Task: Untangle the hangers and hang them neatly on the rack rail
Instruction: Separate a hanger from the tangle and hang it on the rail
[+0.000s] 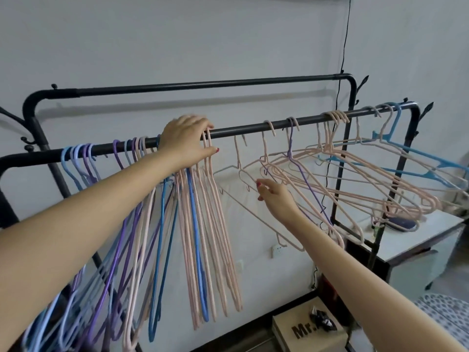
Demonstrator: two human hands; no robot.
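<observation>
A black rack rail (243, 128) runs across the view, with a higher rail (203, 85) behind it. My left hand (186, 141) rests on the front rail, fingers curled over the hooks of a bunch of pink hangers (215, 237) that hang straight down beside a blue one. To their left hang purple, blue and pink hangers (127, 237) in a row. My right hand (272, 195) pinches the wire of a pink hanger (250, 179) at the edge of a tangled cluster of pink, purple and blue hangers (355, 174) on the right half of the rail.
A white wall stands close behind the rack. A white cabinet (416, 240) sits at the right under the tangled hangers. A cardboard box (304, 331) lies on the floor below. A black cable (342, 59) runs down the wall. Coat hooks stick out at both rack ends.
</observation>
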